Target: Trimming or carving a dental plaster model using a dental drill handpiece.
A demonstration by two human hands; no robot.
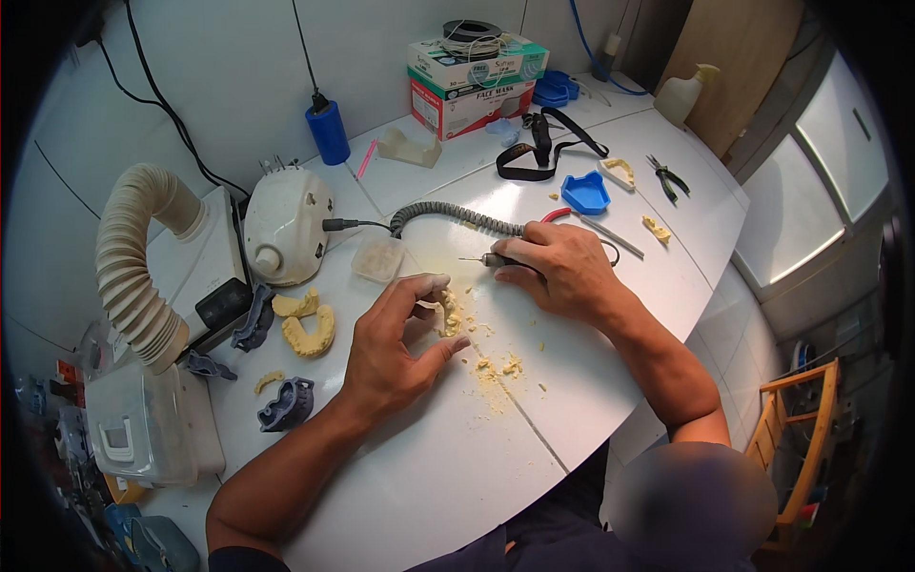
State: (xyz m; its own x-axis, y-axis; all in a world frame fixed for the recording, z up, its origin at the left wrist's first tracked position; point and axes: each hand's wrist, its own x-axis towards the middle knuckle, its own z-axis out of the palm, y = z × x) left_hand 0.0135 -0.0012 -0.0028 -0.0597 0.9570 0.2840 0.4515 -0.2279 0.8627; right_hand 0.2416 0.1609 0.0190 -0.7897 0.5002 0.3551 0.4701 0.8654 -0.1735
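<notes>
My right hand is closed around a rotary handpiece, whose thin bur points left, apart from the cast. A coiled grey cord runs from near that hand to a white control box. Between the thumb and fingers of my left hand is a pale yellow dental cast, partly hidden by the fingers. Yellow plaster crumbs and dust lie just right of my left thumb. A small clear container stands beyond my left hand.
Left of my left forearm lie a yellow arch cast and grey moulds. A ribbed extraction hose curves above a clear lidded box. Farther off are a blue tray, pliers, a black strap and mask boxes.
</notes>
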